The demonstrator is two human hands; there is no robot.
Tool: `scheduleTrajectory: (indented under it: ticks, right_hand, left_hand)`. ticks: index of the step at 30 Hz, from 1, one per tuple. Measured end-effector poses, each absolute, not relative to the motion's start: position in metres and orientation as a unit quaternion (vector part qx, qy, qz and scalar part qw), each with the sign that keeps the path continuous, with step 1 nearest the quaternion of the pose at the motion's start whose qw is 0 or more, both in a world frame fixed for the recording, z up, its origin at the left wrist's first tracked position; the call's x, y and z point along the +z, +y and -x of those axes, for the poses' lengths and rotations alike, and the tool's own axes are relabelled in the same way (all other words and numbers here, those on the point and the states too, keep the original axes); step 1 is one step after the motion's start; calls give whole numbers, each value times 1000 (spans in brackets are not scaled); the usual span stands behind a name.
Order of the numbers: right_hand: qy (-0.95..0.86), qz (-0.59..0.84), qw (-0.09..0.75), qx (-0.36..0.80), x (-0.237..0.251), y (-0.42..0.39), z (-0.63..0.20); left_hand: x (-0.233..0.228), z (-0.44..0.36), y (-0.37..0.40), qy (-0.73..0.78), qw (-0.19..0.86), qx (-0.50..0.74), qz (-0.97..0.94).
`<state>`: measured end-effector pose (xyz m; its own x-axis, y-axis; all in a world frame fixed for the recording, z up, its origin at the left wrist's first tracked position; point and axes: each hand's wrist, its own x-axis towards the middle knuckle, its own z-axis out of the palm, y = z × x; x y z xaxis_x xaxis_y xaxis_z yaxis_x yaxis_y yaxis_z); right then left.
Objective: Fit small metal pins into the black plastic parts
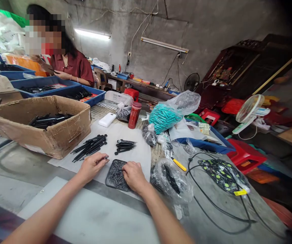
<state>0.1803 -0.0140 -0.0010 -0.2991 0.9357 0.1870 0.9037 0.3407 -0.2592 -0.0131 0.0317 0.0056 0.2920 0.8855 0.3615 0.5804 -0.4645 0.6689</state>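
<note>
My left hand is closed in a pinch over the white sheet, with a tiny dark, shiny piece at its fingertips that I cannot name. Beside it lies a pile of thin black sticks with round ends. My right hand reaches to the right side of a black tray; its fingers are bent together at the small grey metal pins inside. What those fingers grip is hidden. Beyond the tray rests a smaller group of black sticks.
An open cardboard box stands at left, before blue trays. A red bottle, a white power bank and a bag of teal pieces stand behind. A yellow-handled cutter and black cables lie right. A co-worker sits across.
</note>
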Motion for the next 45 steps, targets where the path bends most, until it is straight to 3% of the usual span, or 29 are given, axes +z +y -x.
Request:
scheduleTrajectory:
  ticks: [11, 16, 23, 33, 45]
  right_hand:
    - [-806, 577, 123, 51, 3, -16, -180]
    - [-802, 558, 197, 86, 2, -17, -182]
    - [-795, 505, 315, 116, 3, -20, -180]
    - [-780, 471, 375, 171, 10, -27, -179]
    - [-608, 442, 502, 428, 5, -21, -179]
  left_hand:
    - [11, 12, 24, 417, 159, 358, -820]
    - [10, 10, 20, 432, 162, 357, -812]
    - [18, -4, 13, 385, 277, 309, -824]
    - [34, -22, 13, 378, 329, 219, -837]
    - [29, -30, 14, 376, 363, 261, -811]
